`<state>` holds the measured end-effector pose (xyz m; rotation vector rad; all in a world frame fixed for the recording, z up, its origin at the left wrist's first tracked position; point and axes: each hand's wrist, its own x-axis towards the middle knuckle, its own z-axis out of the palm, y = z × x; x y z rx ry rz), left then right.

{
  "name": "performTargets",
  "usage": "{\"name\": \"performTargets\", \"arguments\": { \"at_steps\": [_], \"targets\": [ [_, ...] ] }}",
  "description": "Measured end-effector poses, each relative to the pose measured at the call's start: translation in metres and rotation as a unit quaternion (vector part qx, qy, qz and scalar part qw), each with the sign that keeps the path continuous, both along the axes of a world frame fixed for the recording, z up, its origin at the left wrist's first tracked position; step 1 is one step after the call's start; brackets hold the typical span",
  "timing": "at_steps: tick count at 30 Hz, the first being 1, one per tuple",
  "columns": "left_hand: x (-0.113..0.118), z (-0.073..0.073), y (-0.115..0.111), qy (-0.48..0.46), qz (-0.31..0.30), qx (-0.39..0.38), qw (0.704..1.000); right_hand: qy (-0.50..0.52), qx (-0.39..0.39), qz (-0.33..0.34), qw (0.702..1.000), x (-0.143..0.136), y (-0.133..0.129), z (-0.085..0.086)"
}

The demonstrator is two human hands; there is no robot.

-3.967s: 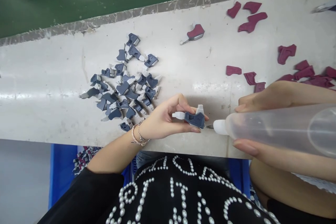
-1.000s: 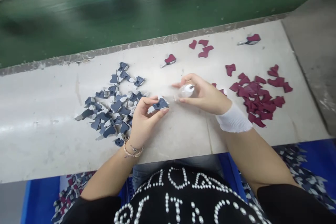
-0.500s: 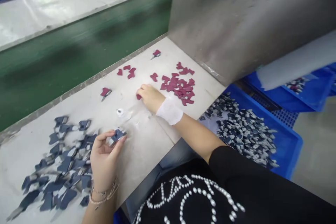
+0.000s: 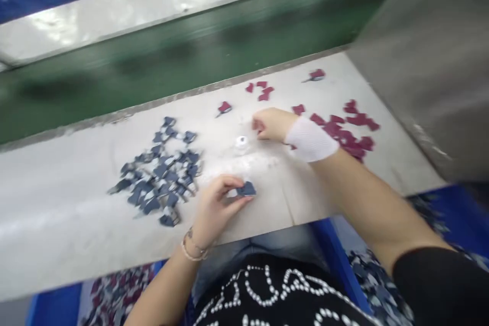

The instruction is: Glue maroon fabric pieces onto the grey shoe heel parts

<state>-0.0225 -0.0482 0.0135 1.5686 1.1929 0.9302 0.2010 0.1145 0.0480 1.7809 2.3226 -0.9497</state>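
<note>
Between the thumb and fingers of my left hand (image 4: 219, 204) is a small dark blue-grey plastic piece (image 4: 246, 189) with a pale part, held just above the worktop. My right hand (image 4: 273, 125), with a white wrist band (image 4: 311, 140), has its fingers curled in; whatever they hold is hidden. A small white round fixture (image 4: 241, 142) stands on the table just left of that hand. To the left lies a pile of blue-grey pieces (image 4: 164, 173). Loose maroon pieces (image 4: 347, 137) lie right of my right hand, partly behind my wrist.
Two maroon-topped pieces with thin metal tips (image 4: 224, 107) (image 4: 317, 75) lie apart near the back. A green wall (image 4: 214, 56) runs behind the white worktop (image 4: 69, 204). A grey metal panel (image 4: 428, 86) closes off the right. Blue bins (image 4: 57, 305) of parts sit below the front edge.
The view has swung right to left, bringing more of the left worktop in. My right hand has drawn away from the maroon pieces toward the white fixture. My left hand keeps the blue-grey piece.
</note>
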Motion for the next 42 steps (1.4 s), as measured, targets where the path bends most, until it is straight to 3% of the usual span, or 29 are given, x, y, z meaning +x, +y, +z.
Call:
{"name": "performTargets", "arguments": {
  "at_steps": [4, 8, 11, 14, 21, 42],
  "targets": [
    [0.008, -0.001, -0.011, -0.031, 0.042, 0.048, 0.997, 0.053, -0.008, -0.019, 0.998, 0.020, -0.016, 0.000],
    [0.015, -0.003, -0.010, -0.100, 0.124, 0.002, 0.987, 0.124, -0.009, -0.058, 0.991, 0.040, -0.062, 0.017],
    [0.020, -0.006, -0.005, -0.128, 0.171, 0.003, 0.977, 0.279, -0.057, -0.095, 0.954, 0.032, -0.100, 0.029],
    [0.022, -0.009, -0.001, -0.125, 0.184, 0.043, 0.974, 0.387, -0.123, -0.125, 0.905, 0.006, -0.121, 0.028],
    [0.021, -0.017, -0.002, -0.103, 0.168, 0.101, 0.975, 0.439, -0.151, -0.147, 0.873, -0.028, -0.114, 0.016],
    [0.016, -0.019, 0.001, -0.066, 0.149, 0.179, 0.970, 0.412, -0.123, -0.159, 0.889, -0.031, -0.115, 0.016]
  ]
}}
